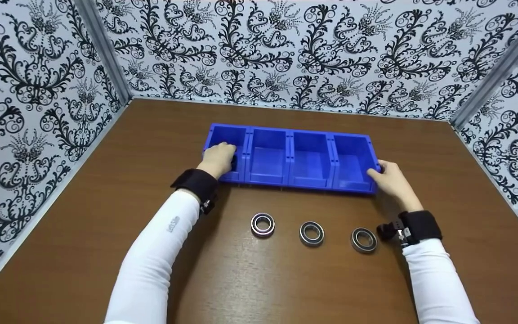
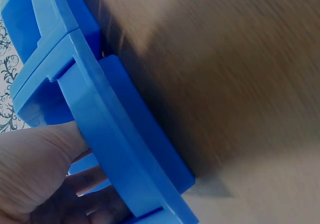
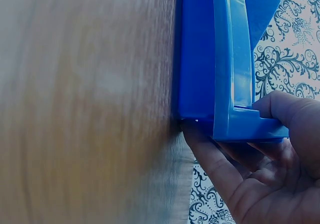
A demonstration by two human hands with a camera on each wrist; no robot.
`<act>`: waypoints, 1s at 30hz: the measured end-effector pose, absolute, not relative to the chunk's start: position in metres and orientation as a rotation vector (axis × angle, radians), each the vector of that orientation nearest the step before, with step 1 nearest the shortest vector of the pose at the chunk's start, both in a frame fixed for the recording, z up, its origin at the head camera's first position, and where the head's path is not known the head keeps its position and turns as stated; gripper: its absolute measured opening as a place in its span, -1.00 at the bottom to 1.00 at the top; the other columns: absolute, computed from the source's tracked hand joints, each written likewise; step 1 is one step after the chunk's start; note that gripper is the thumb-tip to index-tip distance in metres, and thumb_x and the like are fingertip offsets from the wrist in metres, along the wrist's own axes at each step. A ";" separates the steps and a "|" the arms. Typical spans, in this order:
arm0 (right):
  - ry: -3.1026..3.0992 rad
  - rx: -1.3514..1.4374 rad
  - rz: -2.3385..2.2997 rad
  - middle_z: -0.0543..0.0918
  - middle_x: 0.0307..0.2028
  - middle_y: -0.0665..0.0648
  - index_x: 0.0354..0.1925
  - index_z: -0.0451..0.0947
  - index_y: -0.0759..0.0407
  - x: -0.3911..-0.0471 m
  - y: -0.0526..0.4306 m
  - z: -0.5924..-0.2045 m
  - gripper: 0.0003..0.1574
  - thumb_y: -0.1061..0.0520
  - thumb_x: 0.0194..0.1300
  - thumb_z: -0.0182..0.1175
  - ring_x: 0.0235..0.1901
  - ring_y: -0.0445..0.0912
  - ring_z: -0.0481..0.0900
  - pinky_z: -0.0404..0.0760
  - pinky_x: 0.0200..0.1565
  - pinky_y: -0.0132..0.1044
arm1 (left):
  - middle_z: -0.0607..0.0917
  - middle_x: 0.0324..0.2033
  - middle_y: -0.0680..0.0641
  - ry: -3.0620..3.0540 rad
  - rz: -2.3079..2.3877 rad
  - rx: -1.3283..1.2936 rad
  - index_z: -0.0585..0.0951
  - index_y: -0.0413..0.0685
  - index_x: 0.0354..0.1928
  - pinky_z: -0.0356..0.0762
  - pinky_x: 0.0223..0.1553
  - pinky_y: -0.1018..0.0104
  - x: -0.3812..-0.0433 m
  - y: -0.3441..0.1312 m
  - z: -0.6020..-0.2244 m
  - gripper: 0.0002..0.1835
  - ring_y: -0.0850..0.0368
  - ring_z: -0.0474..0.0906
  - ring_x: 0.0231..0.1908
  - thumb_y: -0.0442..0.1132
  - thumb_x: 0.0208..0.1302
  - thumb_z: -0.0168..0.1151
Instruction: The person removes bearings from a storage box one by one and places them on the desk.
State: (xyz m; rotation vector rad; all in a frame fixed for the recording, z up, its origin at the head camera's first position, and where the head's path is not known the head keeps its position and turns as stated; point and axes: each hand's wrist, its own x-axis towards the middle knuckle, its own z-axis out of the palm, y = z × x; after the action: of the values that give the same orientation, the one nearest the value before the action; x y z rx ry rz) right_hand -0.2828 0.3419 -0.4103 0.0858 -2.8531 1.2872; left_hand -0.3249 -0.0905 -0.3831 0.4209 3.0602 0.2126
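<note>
A row of joined blue storage bins (image 1: 267, 155) stands on the table. My left hand (image 1: 217, 158) reaches into the leftmost bin, back of the hand up. In the left wrist view, its thumb and fingers (image 2: 92, 180) are behind the bin's front lip (image 2: 112, 134), partly hidden; I cannot tell what they hold. A dark patch shows beside this hand inside the bin. My right hand (image 1: 392, 182) grips the right end of the row. Its thumb lies on the side rim and the other fingers (image 3: 212, 159) are against the outer wall and bottom edge.
Three metal ball bearings lie spaced out in front of the bins: a left one (image 1: 262, 225), a middle one (image 1: 311, 234) and a right one (image 1: 363, 240) near the right wrist. Patterned walls (image 1: 259, 58) enclose the brown wooden table (image 1: 286, 288) at the back and sides.
</note>
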 end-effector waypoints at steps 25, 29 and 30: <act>-2.863 0.089 1.229 0.71 -0.12 0.40 0.19 0.49 0.58 -0.282 0.343 -0.411 -0.49 0.23 0.44 0.01 -0.42 -0.40 0.52 0.53 -0.32 -0.59 | 0.63 0.21 -0.38 2.967 0.246 0.368 0.61 -0.30 0.15 0.58 0.28 -0.18 -0.329 -0.089 -0.382 -0.62 -0.30 0.58 0.26 -0.44 0.30 0.13; -2.867 0.091 1.214 0.69 -0.10 0.45 0.20 0.48 0.59 -0.282 0.342 -0.410 -0.49 0.23 0.45 0.01 -0.41 -0.37 0.53 0.52 -0.32 -0.59 | 0.64 0.20 -0.38 2.986 0.239 0.363 0.61 -0.30 0.14 0.58 0.27 -0.16 -0.330 -0.088 -0.382 -0.63 -0.30 0.59 0.25 -0.44 0.29 0.14; -2.870 0.090 1.204 0.69 -0.09 0.46 0.21 0.48 0.59 -0.282 0.342 -0.410 -0.49 0.23 0.45 0.01 -0.41 -0.37 0.52 0.52 -0.31 -0.59 | 0.65 0.20 -0.38 2.993 0.238 0.365 0.61 -0.31 0.13 0.59 0.26 -0.16 -0.330 -0.087 -0.383 -0.64 -0.30 0.60 0.24 -0.44 0.29 0.14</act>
State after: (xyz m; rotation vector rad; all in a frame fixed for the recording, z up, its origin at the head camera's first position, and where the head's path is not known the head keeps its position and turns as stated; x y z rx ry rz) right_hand -0.2823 0.3419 -0.4105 0.0901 -2.8700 1.2035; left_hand -0.3299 -0.0875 -0.3826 0.3653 2.9933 0.2382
